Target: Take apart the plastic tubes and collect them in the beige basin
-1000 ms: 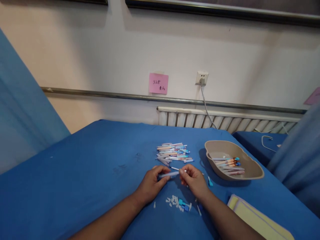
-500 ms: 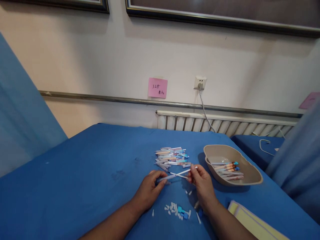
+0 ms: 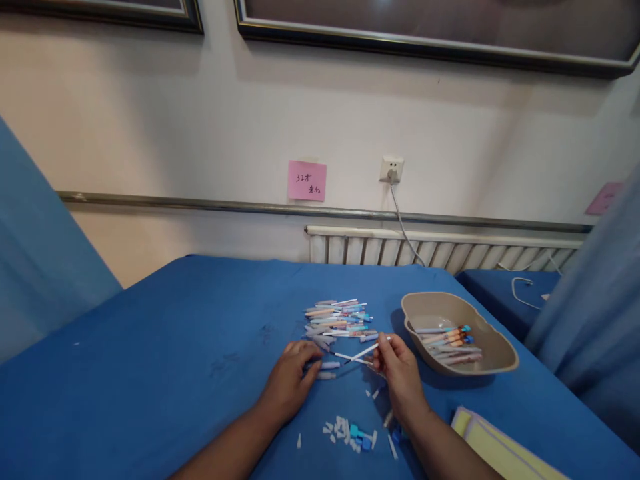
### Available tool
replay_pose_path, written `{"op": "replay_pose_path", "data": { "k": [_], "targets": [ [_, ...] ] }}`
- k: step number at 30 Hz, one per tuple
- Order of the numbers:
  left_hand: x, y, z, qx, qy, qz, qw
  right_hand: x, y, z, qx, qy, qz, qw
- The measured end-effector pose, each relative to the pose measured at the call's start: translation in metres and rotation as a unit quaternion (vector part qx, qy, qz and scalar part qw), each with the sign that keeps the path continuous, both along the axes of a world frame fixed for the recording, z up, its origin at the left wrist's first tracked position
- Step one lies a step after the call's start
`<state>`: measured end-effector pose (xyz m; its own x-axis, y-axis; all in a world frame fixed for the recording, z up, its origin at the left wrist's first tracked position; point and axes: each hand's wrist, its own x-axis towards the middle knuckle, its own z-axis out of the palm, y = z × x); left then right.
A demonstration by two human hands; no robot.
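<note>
My right hand (image 3: pixel 400 373) pinches a thin white pen refill (image 3: pixel 369 351) with a dark tip, slanting down to the left. A second white refill (image 3: pixel 345 356) lies on the blue cloth, crossing behind it. My left hand (image 3: pixel 293 377) rests on the cloth with curled fingers, closed at the end of a pale translucent pen barrel (image 3: pixel 331 365). Another pale barrel (image 3: pixel 327 376) lies just below the thumb. Beyond both hands is a pile of assorted pens (image 3: pixel 340 319). Nearer me lie small white tips (image 3: pixel 342 430) and bright blue caps (image 3: pixel 361 437).
A beige basin (image 3: pixel 493 357) holding several pens (image 3: pixel 453 343) stands right of my right hand. A folded yellow cloth (image 3: pixel 493 443) lies at the front right. Behind the blue-covered table (image 3: pixel 200 313) are a radiator (image 3: pixel 370 248), a rail (image 3: pixel 225 207) and a plugged-in cable (image 3: pixel 400 217).
The white refill has come out of the barrel at my left hand and is now apart from it, held in my right hand. The view has shifted slightly.
</note>
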<state>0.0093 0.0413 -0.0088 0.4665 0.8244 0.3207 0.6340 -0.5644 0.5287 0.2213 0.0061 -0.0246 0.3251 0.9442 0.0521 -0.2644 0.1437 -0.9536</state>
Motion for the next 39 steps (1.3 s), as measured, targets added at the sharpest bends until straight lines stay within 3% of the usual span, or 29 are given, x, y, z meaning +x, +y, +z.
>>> {"op": "replay_pose_path", "data": {
  "k": [4,7,15,19,22,30,39],
  "targets": [
    [0.001,0.015,-0.005,0.061,0.005,0.055,0.997,0.001,0.001,-0.002,-0.004,-0.007,0.000,1.000],
    [0.002,0.025,-0.010,0.040,0.039,0.080,0.995,0.001,0.002,-0.003,-0.005,-0.012,0.005,1.000],
    [0.003,0.020,-0.005,-0.011,0.027,0.015,0.999,-0.001,0.002,-0.002,-0.016,-0.040,0.013,0.999],
    [0.005,0.018,0.000,0.013,0.018,-0.013,1.000,-0.001,0.001,0.000,-0.020,-0.040,0.012,0.999],
    [0.011,0.025,0.003,0.043,0.027,-0.005,0.999,-0.002,0.002,0.001,-0.019,-0.041,0.008,0.999],
    [0.017,0.040,0.010,0.031,0.079,0.003,0.996,-0.002,0.002,0.002,-0.023,-0.054,0.015,0.998],
    [0.004,0.053,0.004,-0.017,0.031,0.028,0.999,-0.003,-0.002,0.007,-0.036,-0.060,0.029,0.997]
  ]
}}
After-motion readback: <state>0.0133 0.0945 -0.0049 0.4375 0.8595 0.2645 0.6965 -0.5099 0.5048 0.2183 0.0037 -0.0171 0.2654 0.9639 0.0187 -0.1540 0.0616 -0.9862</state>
